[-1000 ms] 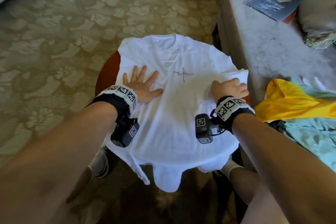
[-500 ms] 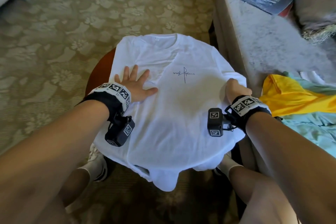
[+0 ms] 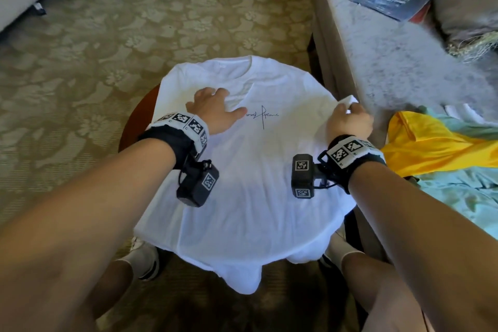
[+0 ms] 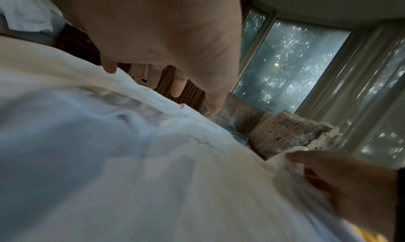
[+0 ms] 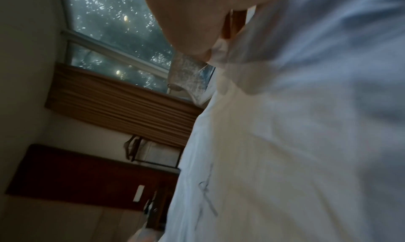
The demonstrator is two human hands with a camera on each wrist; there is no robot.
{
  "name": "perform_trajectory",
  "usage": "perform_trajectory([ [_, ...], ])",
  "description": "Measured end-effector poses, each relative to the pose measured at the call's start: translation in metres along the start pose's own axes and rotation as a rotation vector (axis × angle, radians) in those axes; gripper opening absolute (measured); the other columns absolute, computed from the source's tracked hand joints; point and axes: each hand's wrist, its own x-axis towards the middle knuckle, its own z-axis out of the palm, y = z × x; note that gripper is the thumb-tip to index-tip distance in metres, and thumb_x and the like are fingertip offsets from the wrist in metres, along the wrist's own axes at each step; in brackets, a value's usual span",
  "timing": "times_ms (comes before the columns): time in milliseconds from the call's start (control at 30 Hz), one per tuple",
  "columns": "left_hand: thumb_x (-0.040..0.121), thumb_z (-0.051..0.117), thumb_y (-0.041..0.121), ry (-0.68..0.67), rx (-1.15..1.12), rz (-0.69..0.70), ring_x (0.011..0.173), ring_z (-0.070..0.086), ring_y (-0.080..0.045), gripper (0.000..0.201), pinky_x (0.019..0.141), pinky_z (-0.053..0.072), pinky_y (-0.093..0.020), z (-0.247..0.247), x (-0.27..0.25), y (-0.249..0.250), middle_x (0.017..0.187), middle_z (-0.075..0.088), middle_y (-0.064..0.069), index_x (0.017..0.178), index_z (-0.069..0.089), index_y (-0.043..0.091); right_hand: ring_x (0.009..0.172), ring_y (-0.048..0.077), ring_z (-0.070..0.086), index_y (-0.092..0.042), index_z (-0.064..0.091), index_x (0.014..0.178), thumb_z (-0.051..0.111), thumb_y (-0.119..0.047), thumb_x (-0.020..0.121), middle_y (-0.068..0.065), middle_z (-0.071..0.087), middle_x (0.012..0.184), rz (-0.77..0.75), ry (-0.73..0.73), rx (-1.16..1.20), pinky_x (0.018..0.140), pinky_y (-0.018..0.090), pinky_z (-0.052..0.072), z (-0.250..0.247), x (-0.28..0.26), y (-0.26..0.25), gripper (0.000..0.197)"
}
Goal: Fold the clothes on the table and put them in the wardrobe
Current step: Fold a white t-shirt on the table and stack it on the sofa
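Two hands work on one white shirt (image 3: 250, 170) spread face up over a small round table (image 3: 134, 127), seen from the head camera. The shirt's long axis runs away from the person, collar at the far edge, hem hanging off the near edge. The left hand (image 3: 213, 110) lies on the chest left of the printed signature, fingers bent a little, holding nothing. The right hand (image 3: 349, 122) is at the shirt's right edge, fingers curled round a bunch of sleeve cloth, lifted slightly. That sleeve lies nearest the right hand, so a fold inward toward the shirt's middle would likely fall to it, with the left hand as anchor. To the right, on a sofa (image 3: 377, 62), a yellow garment (image 3: 431, 148) and a pale green one (image 3: 463, 197) lie in a loose heap, unfolded. No wardrobe shows here.

From the left wrist camera, the left hand (image 4: 166, 38) hangs over the shirt (image 4: 131, 176), fingertips touching the cloth. Low right, the right hand (image 4: 342, 185) pinches gathered white fabric.

From the right wrist camera, the picture is blurred. The right hand (image 5: 197, 20) grips a fold of shirt (image 5: 285, 142) at the top; the signature shows below.
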Motion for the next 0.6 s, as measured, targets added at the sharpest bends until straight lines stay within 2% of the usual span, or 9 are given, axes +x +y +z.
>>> perform_trajectory([
  [100, 0.090, 0.049, 0.063, -0.085, -0.321, -0.025, 0.129, 0.041, -0.024, 0.065, 0.103, 0.036, -0.037, -0.008, 0.014, 0.042, 0.143, 0.043, -0.005, 0.139, 0.043, 0.020, 0.110, 0.033, 0.059, -0.006, 0.066, 0.111, 0.048, -0.027, 0.100, 0.015, 0.065, 0.118, -0.153, -0.034, 0.063, 0.074, 0.022, 0.032, 0.002, -0.006, -0.020, 0.030],
  [200, 0.082, 0.058, 0.067, -0.492, -1.008, -0.160, 0.109, 0.058, -0.031, 0.079, 0.091, 0.049, -0.043, -0.027, 0.036, 0.071, 0.128, 0.054, -0.014, 0.135, 0.044, 0.011, 0.106, 0.029, 0.061, -0.009, 0.065, 0.114, 0.049, -0.026, 0.101, 0.012, 0.070, 0.112, -0.307, -0.153, 0.131, 0.066, 0.014, 0.027, 0.001, -0.023, -0.042, 0.027],
  [267, 0.071, 0.068, 0.068, -0.708, -1.152, -0.131, 0.105, 0.063, -0.036, 0.092, 0.091, 0.051, -0.049, -0.038, 0.050, 0.084, 0.121, 0.059, -0.020, 0.134, 0.047, 0.005, 0.097, 0.023, 0.064, -0.010, 0.067, 0.114, 0.049, -0.024, 0.102, 0.008, 0.070, 0.106, -0.430, -0.256, 0.154, 0.064, 0.011, 0.030, 0.005, -0.035, -0.049, 0.026],
  [333, 0.072, 0.073, 0.058, -0.801, -0.980, -0.009, 0.097, 0.062, -0.032, 0.088, 0.081, 0.056, -0.039, -0.040, 0.064, 0.093, 0.120, 0.060, -0.017, 0.137, 0.049, 0.005, 0.098, 0.021, 0.062, -0.013, 0.067, 0.119, 0.048, -0.022, 0.102, 0.007, 0.070, 0.111, -0.529, -0.402, 0.120, 0.066, 0.012, 0.031, 0.012, -0.043, -0.051, 0.027],
  [400, 0.064, 0.085, 0.044, -0.769, -0.700, 0.021, 0.102, 0.064, -0.030, 0.083, 0.079, 0.056, -0.039, -0.033, 0.072, 0.098, 0.122, 0.061, -0.014, 0.132, 0.053, 0.009, 0.114, 0.022, 0.058, -0.019, 0.064, 0.127, 0.047, -0.018, 0.101, 0.005, 0.065, 0.128, -0.549, -0.587, 0.023, 0.077, 0.014, 0.032, 0.023, -0.043, -0.047, 0.031],
  [467, 0.040, 0.095, 0.042, -0.618, -0.433, -0.024, 0.101, 0.066, -0.034, 0.084, 0.088, 0.049, -0.041, -0.016, 0.084, 0.093, 0.106, 0.066, -0.012, 0.109, 0.060, 0.010, 0.129, 0.020, 0.050, -0.021, 0.065, 0.128, 0.049, -0.020, 0.100, -0.001, 0.057, 0.141, -0.499, -0.736, 0.001, 0.090, 0.015, 0.032, 0.031, -0.039, -0.039, 0.032],
  [500, 0.034, 0.094, 0.046, -0.565, -0.323, -0.020, 0.091, 0.067, -0.031, 0.078, 0.082, 0.047, -0.036, -0.005, 0.093, 0.085, 0.091, 0.065, -0.010, 0.096, 0.060, 0.012, 0.131, 0.019, 0.048, -0.022, 0.067, 0.126, 0.050, -0.023, 0.100, -0.003, 0.055, 0.142, -0.472, -0.796, -0.002, 0.095, 0.017, 0.033, 0.033, -0.038, -0.035, 0.031],
  [567, 0.039, 0.090, 0.048, -0.529, -0.266, -0.011, 0.071, 0.057, -0.023, 0.067, 0.067, 0.042, -0.031, 0.006, 0.099, 0.071, 0.074, 0.055, -0.006, 0.089, 0.055, 0.019, 0.130, 0.014, 0.048, -0.024, 0.070, 0.120, 0.056, -0.022, 0.097, -0.007, 0.054, 0.143, -0.436, -0.896, 0.001, 0.102, 0.020, 0.036, 0.036, -0.037, -0.028, 0.028],
  [600, 0.044, 0.090, 0.042, -0.537, -0.294, -0.028, 0.072, 0.054, -0.023, 0.065, 0.066, 0.042, -0.032, 0.007, 0.095, 0.067, 0.076, 0.054, -0.007, 0.093, 0.055, 0.020, 0.127, 0.010, 0.049, -0.024, 0.074, 0.113, 0.058, -0.016, 0.092, -0.009, 0.055, 0.142, -0.391, -0.925, 0.056, 0.102, 0.019, 0.039, 0.035, -0.037, -0.025, 0.027],
])
